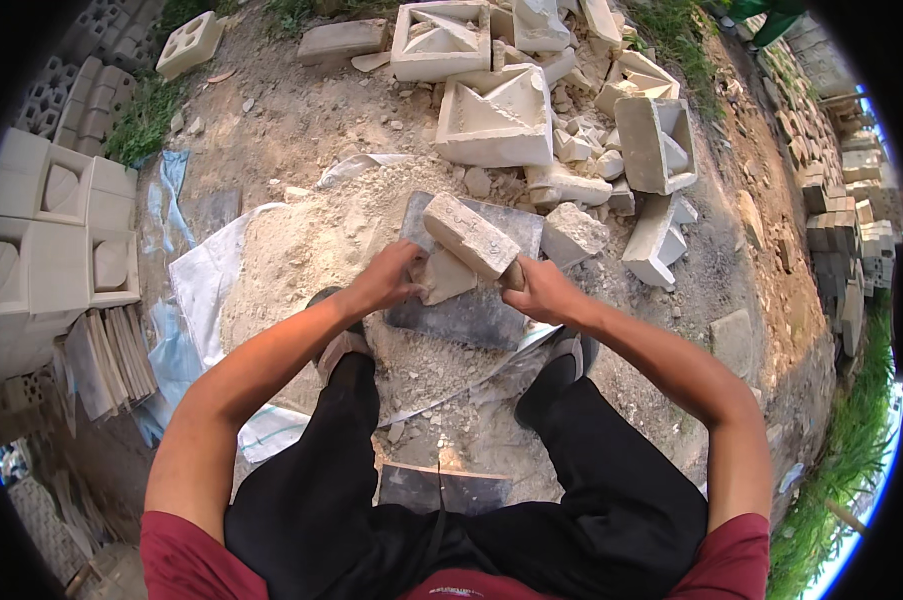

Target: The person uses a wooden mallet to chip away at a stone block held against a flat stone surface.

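Crowding the slab [451, 322], broken blocks [576, 232] (left fingers [409, 253] gripping a chunk [448, 277], right fingers [516, 298] a handle [513, 274]).

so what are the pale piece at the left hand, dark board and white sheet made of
Pale piece: probably concrete or stone, matte and dusty. Dark board: perhaps rubber or metal; dull, scuffed grey. White sheet: likely woven plastic, thin, creased.

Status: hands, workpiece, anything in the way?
Right hand gripping dusty beige block-headed hammer. Left hand at pale angular masonry chunk, over dark rectangular slab. Hammer partly hides chunk.
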`<control>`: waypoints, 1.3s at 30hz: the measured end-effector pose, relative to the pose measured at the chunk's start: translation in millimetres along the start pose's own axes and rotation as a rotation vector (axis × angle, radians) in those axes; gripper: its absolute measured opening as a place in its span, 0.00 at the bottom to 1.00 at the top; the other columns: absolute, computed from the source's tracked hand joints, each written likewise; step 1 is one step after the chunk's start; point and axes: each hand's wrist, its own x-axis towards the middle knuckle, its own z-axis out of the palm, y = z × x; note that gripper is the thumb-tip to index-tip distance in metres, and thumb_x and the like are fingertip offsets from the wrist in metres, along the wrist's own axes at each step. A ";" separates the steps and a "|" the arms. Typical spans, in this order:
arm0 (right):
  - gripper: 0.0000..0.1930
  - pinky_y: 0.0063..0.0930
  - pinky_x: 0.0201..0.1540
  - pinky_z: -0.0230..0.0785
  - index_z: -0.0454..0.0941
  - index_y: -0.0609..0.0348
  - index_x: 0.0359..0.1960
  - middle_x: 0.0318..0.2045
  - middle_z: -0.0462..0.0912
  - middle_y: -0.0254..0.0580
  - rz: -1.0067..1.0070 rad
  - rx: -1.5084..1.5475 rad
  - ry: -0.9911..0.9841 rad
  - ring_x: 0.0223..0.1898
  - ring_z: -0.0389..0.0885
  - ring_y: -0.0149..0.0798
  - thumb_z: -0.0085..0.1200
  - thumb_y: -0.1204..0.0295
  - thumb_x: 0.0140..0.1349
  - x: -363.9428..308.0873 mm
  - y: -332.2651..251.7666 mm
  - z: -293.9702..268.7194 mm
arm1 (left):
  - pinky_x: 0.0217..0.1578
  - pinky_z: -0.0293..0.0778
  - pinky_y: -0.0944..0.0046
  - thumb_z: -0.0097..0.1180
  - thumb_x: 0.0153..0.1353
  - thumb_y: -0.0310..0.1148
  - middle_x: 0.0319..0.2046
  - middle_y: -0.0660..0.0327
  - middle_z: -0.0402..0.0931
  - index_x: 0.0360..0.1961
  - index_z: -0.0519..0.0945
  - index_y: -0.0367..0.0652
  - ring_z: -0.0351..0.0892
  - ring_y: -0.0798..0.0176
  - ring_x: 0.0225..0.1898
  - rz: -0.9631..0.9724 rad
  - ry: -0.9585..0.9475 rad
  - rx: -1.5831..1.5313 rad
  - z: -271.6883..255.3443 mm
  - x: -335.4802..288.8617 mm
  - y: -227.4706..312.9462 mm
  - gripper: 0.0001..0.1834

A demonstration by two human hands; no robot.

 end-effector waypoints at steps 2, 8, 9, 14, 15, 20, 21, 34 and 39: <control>0.23 0.50 0.41 0.74 0.71 0.70 0.43 0.33 0.83 0.64 0.028 0.055 -0.012 0.36 0.82 0.64 0.61 0.62 0.54 2.7 -15.9 -10.6 | 0.50 0.70 0.50 0.73 0.44 0.31 0.44 0.51 0.73 0.49 0.73 0.40 0.72 0.43 0.49 -0.017 0.004 0.002 0.8 -5.7 -3.4 0.30; 0.23 0.51 0.41 0.74 0.71 0.70 0.43 0.31 0.82 0.64 0.043 0.004 0.030 0.36 0.82 0.65 0.62 0.63 0.53 -7.8 -13.0 -0.5 | 0.50 0.70 0.51 0.74 0.44 0.32 0.44 0.50 0.73 0.49 0.73 0.40 0.72 0.42 0.49 0.014 0.009 -0.009 1.4 -2.3 -3.5 0.30; 0.23 0.51 0.41 0.74 0.71 0.70 0.43 0.31 0.82 0.64 0.031 -0.120 0.008 0.36 0.82 0.65 0.62 0.63 0.53 -8.4 -2.4 4.2 | 0.50 0.70 0.51 0.74 0.44 0.32 0.44 0.50 0.73 0.49 0.73 0.40 0.72 0.42 0.49 0.010 0.007 -0.009 2.0 -1.4 -1.8 0.30; 0.24 0.52 0.41 0.73 0.71 0.69 0.44 0.33 0.82 0.66 0.006 0.111 0.024 0.36 0.82 0.65 0.60 0.62 0.53 2.7 -1.3 -9.0 | 0.51 0.70 0.51 0.73 0.45 0.31 0.45 0.49 0.72 0.49 0.73 0.39 0.72 0.42 0.49 -0.020 -0.015 -0.010 -0.9 -3.9 -0.6 0.30; 0.24 0.52 0.41 0.73 0.71 0.68 0.45 0.33 0.82 0.66 0.021 0.162 0.022 0.37 0.82 0.65 0.60 0.62 0.54 3.2 -7.3 -12.9 | 0.51 0.70 0.51 0.73 0.45 0.30 0.45 0.50 0.72 0.49 0.73 0.39 0.72 0.42 0.49 -0.019 -0.010 -0.004 -0.3 -6.2 -0.5 0.30; 0.24 0.52 0.41 0.74 0.71 0.68 0.45 0.33 0.81 0.68 -0.016 -0.043 -0.034 0.38 0.82 0.65 0.62 0.62 0.53 2.2 14.5 2.8 | 0.51 0.71 0.51 0.73 0.46 0.31 0.45 0.50 0.73 0.50 0.73 0.39 0.73 0.44 0.49 -0.018 -0.005 -0.019 -0.8 -2.1 5.3 0.29; 0.25 0.52 0.42 0.73 0.70 0.70 0.44 0.33 0.81 0.68 0.003 -0.116 -0.048 0.39 0.81 0.66 0.62 0.61 0.53 2.5 17.7 5.9 | 0.51 0.71 0.51 0.73 0.46 0.31 0.45 0.50 0.73 0.50 0.73 0.39 0.73 0.44 0.49 -0.024 -0.008 -0.015 -0.2 -2.3 6.3 0.29; 0.24 0.51 0.40 0.74 0.69 0.71 0.44 0.29 0.82 0.65 -0.021 -0.079 0.088 0.36 0.81 0.66 0.60 0.61 0.56 -7.5 11.8 7.7 | 0.39 0.68 0.51 0.77 0.41 0.38 0.34 0.46 0.69 0.37 0.70 0.34 0.71 0.44 0.37 -0.282 0.106 0.044 7.0 -6.0 20.4 0.30; 0.22 0.52 0.40 0.74 0.68 0.70 0.44 0.29 0.82 0.65 0.030 0.087 0.072 0.35 0.82 0.65 0.60 0.65 0.55 -9.7 -20.0 -0.2 | 0.38 0.67 0.50 0.77 0.41 0.37 0.34 0.47 0.69 0.37 0.69 0.35 0.69 0.43 0.37 -0.221 0.151 0.050 12.5 -12.3 11.1 0.30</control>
